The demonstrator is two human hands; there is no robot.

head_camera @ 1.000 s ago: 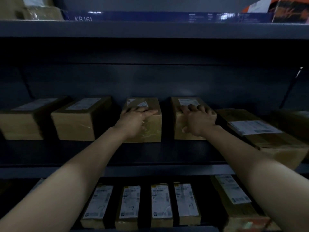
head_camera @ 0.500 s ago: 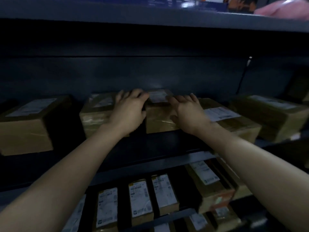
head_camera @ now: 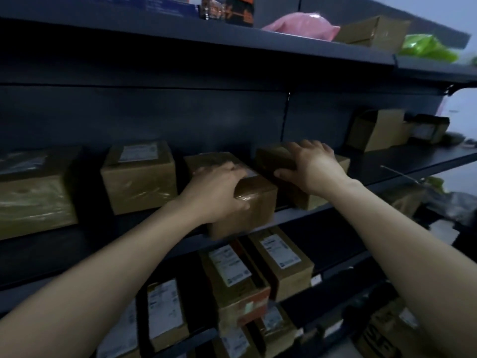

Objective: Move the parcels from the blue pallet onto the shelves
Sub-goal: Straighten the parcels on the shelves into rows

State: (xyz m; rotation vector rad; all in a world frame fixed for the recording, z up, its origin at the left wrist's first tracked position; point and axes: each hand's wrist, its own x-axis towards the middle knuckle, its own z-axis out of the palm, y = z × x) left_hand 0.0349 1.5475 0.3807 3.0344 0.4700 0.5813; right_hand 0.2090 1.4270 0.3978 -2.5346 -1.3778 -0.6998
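Note:
Two brown taped parcels sit side by side on the dark middle shelf [head_camera: 387, 161]. My left hand [head_camera: 216, 192] lies over the top of the nearer parcel [head_camera: 255, 205], thumb on its front face. This parcel is turned at an angle and overhangs the shelf's front edge. My right hand [head_camera: 312, 166] covers the second parcel [head_camera: 273, 157], fingers across its top and thumb against its left side. No blue pallet is in view.
More parcels [head_camera: 138, 177] stand on the same shelf to the left, and boxes [head_camera: 376, 130] sit further right. Labelled parcels [head_camera: 281, 259] fill the lower shelves. The top shelf holds a pink bag [head_camera: 302, 27], a box and a green bag [head_camera: 426, 47].
The view has swung right along the shelving. Both hands stayed on their two parcels; the left parcel now sits angled and sticks out over the shelf edge.

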